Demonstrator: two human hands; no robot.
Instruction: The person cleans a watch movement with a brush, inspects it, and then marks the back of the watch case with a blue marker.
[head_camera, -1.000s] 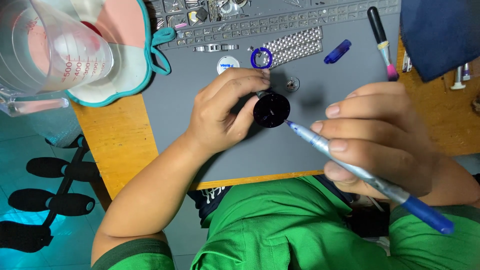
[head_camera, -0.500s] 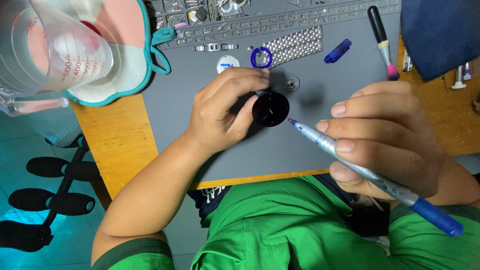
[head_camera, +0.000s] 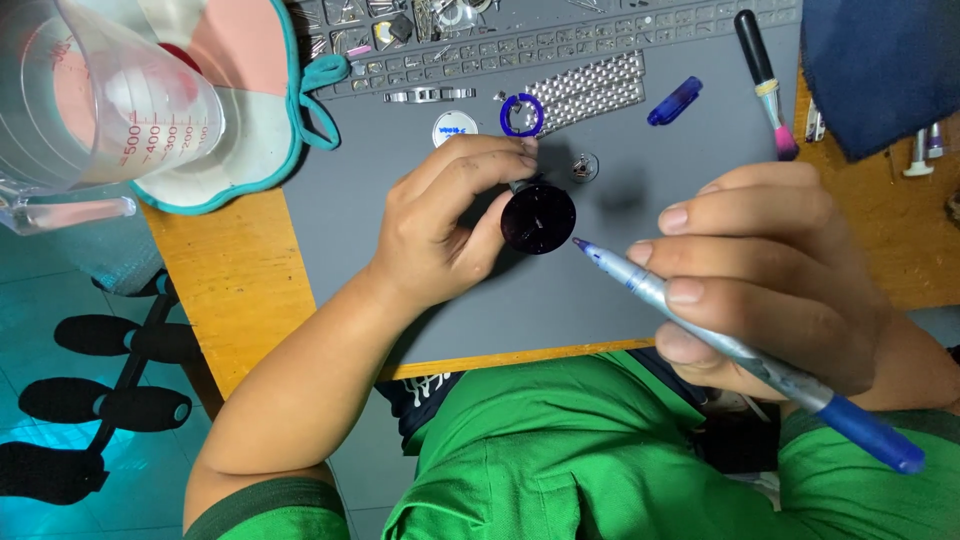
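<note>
Mid-frame: left hand (head_camera: 440, 225) fingers pinch dark round piece (head_camera: 538, 218); right hand (head_camera: 780, 290) grips pen-like tool (head_camera: 740, 350), tip beside it; steady approach advisable.

A clear measuring jug (head_camera: 95, 105) stands beside a blue ring (head_camera: 521, 115).

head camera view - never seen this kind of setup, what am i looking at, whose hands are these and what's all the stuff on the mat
There is no machine here, just a person in a green shirt. The camera sits on their head and looks down at their own two hands over a grey work mat on a wooden table.

The left hand pinches a small round dark case, which looks like a watch part. The right hand holds a silver and blue pen-shaped tool, its tip just beside the case.

On the mat lie a blue ring, a metal mesh band, a small blue piece, a brush with a pink tip and trays of tiny parts. At top left stands a clear measuring jug.
</note>
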